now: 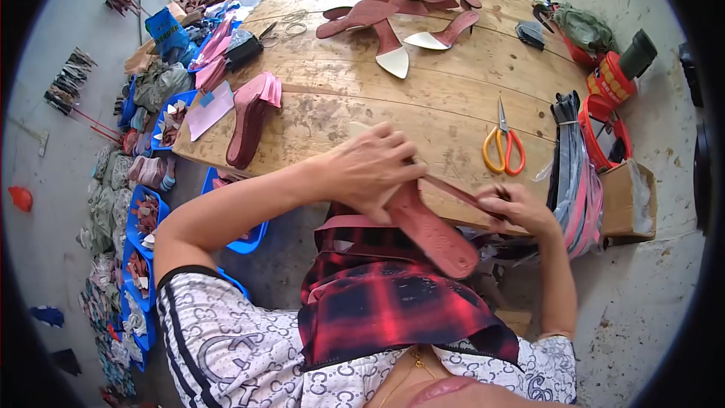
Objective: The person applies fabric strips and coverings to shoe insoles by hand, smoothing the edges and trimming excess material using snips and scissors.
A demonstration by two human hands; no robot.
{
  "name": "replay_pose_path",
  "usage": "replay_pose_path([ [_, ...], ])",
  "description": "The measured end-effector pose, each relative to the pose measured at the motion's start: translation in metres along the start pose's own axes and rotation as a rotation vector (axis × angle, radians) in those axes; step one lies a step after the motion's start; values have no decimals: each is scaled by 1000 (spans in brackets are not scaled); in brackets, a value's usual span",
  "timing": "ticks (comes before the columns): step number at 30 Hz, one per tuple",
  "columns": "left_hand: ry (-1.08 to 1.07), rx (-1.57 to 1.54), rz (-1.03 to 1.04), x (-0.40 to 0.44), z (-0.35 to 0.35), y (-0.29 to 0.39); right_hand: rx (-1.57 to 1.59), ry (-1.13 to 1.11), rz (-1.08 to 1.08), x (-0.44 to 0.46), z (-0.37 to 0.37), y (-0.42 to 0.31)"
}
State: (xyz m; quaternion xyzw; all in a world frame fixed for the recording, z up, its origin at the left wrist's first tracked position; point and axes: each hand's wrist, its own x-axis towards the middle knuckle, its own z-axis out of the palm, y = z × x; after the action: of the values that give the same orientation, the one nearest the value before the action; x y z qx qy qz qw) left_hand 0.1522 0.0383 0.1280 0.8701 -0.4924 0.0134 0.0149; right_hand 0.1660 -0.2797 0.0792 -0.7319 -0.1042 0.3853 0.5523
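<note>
My left hand [370, 170] is wrapped over the front part of a dark red shoe sole [438, 234], whose heel end points toward my body. A bit of its pale toe shows past my fingers. From the sole's edge a thin dark red strip [457, 195] runs to my right hand [517, 208], which pinches its far end. Orange-and-yellow-handled scissors [504, 143] lie on the table just beyond my right hand. A red-plaid apron [393, 298] covers my lap under the sole.
The wooden table [317, 125] bears several soles [393, 57], some white-toed, at the back. At left stand a stack of pink-red soles [253, 117] and a paper slip [211, 111]. Dark and pink strips [570, 174] hang at the right edge, near red buckets [604, 132]. Blue bins [143, 219] line the left floor.
</note>
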Motion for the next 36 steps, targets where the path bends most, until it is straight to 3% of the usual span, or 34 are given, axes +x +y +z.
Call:
replay_pose_path([
  [3,-27,-83,-58,-30,-1,-13,-183,40,254,-24,-65,5],
  [5,-1,-202,-138,-36,0,-20,-299,181,319,-37,-108,-14],
  [6,82,-311,-100,-29,6,-17,-382,324,125,-32,-139,-11],
  [8,18,-634,-158,-3,4,-4,-469,570,-215,-17,-172,-30],
  [9,-25,-808,-184,9,7,2,-705,680,-348,-9,-199,-38],
  [10,-53,-931,-167,20,19,0,-1154,926,-449,-8,-209,-42],
  [11,-104,-1180,-409,27,36,4,-1363,1061,-568,-16,-183,-61],
  [12,-33,-1427,-377,31,42,7,-1227,1153,-667,-21,-141,-72],
  [14,41,-1756,-452,28,39,15,-462,984,-583,-31,-56,-62],
  [16,119,-1876,-613,30,33,27,-141,329,-397,-26,7,-17],
  [17,44,-1814,-649,33,27,30,-7,77,-211,-22,41,-2],
  [18,-31,-1747,-684,33,21,30,95,100,-87,-11,71,0],
  [20,-210,-1606,-639,26,22,21,371,343,-99,6,90,5],
  [23,-325,-1420,-533,28,10,26,841,705,-410,22,103,3],
  [24,-322,-1447,-569,27,7,29,870,701,-412,20,101,5],
  [27,-254,-1126,-448,21,-19,36,956,586,-490,11,83,31],
  [31,-260,-786,-313,12,-9,38,1195,654,-325,-6,105,26],
  [34,-218,-936,-260,18,10,32,838,501,-315,-15,105,32],
  [36,-232,-1059,-218,23,14,28,957,603,-248,-20,101,27],
])
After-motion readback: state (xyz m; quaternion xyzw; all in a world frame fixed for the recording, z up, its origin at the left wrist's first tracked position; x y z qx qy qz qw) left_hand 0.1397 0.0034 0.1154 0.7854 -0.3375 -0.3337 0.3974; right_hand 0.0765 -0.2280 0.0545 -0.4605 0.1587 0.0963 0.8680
